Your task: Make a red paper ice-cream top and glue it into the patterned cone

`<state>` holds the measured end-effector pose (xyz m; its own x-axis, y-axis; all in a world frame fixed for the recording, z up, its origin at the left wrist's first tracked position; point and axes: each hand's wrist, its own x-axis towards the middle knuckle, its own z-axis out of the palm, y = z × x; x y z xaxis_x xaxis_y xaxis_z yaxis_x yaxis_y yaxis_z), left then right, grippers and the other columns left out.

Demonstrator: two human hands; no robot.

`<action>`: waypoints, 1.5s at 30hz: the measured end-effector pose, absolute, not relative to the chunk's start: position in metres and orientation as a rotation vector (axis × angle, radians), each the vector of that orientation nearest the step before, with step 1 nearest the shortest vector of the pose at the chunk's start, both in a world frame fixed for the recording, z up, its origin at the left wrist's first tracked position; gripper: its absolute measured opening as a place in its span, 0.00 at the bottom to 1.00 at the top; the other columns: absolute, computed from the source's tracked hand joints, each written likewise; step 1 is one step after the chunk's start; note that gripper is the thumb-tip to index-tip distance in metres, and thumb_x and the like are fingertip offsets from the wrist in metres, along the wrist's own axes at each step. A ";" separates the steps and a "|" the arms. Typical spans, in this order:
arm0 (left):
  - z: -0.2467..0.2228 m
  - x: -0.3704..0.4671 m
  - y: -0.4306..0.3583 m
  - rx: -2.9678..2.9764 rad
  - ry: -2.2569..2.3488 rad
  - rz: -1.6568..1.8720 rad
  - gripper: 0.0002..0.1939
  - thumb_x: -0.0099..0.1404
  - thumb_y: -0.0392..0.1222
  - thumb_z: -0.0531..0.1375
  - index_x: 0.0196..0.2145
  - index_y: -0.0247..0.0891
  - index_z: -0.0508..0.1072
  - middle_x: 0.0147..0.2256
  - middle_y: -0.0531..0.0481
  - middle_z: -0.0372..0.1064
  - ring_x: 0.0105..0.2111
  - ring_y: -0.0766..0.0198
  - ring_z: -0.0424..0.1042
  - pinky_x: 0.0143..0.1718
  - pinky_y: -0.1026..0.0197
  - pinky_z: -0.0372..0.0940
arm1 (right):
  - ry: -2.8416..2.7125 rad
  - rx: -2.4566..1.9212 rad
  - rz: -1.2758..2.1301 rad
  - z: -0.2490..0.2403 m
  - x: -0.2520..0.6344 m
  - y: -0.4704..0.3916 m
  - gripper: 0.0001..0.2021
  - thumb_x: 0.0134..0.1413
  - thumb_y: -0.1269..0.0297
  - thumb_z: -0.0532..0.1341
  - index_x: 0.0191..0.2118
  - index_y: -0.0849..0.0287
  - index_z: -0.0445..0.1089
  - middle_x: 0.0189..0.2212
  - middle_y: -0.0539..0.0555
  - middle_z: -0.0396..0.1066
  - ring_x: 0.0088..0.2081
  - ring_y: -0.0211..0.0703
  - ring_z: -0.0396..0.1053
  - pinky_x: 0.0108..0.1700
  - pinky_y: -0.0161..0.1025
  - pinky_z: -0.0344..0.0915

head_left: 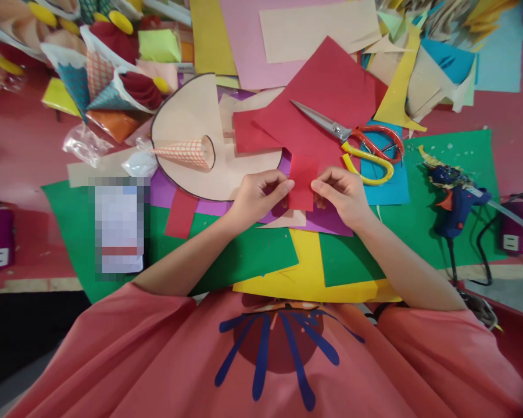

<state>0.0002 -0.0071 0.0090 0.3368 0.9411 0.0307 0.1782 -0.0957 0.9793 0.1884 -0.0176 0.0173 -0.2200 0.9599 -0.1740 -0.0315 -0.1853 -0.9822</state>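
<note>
Centrally, a small red rectangular piece of paper (pixel 303 181) was held between both hands, over a purple sheet of paper (pixel 331 223). The left hand (pixel 261 196) pinched its left edge between thumb and fingers; the right hand (pixel 342 193) pinched its right edge likewise. Just beyond lay a large red paper sheet (pixel 318 81), partly beneath metal scissors with red and yellow handles (pixel 345 133). Leftward, an orange-and-white checked cone (pixel 187 153) rested on a beige, dark-rimmed paper disc (pixel 187 113); well rightward, a blue glue gun (pixel 453 215) lay on a green sheet (pixel 470 154).
</note>
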 end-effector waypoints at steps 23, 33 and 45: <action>0.005 -0.001 -0.008 1.562 0.989 0.758 0.23 0.66 0.57 0.55 0.22 0.36 0.65 0.19 0.54 0.66 0.19 0.73 0.64 0.22 0.69 0.59 | -1.169 -1.179 1.435 0.014 0.190 -0.017 0.17 0.46 0.51 0.69 0.25 0.58 0.67 0.16 0.44 0.68 0.17 0.28 0.64 0.20 0.29 0.62; 0.009 0.000 -0.008 1.700 1.009 0.789 0.20 0.67 0.51 0.55 0.21 0.37 0.63 0.17 0.56 0.61 0.18 0.74 0.58 0.22 0.67 0.54 | -1.186 -1.163 1.389 0.014 0.191 -0.018 0.17 0.47 0.50 0.69 0.26 0.58 0.67 0.17 0.44 0.69 0.18 0.28 0.65 0.21 0.28 0.64; 0.008 -0.004 -0.009 1.697 0.956 0.911 0.23 0.67 0.56 0.54 0.21 0.37 0.62 0.19 0.56 0.59 0.20 0.73 0.58 0.24 0.66 0.54 | -1.307 -1.094 1.370 0.015 0.190 -0.022 0.13 0.50 0.56 0.68 0.25 0.58 0.69 0.18 0.44 0.70 0.20 0.29 0.67 0.22 0.27 0.66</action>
<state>-0.0043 -0.0093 0.0081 0.4164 0.8976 0.1449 0.1884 -0.2411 0.9520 0.1902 -0.0223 0.0150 -0.1828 0.9831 -0.0070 -0.0396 -0.0145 -0.9991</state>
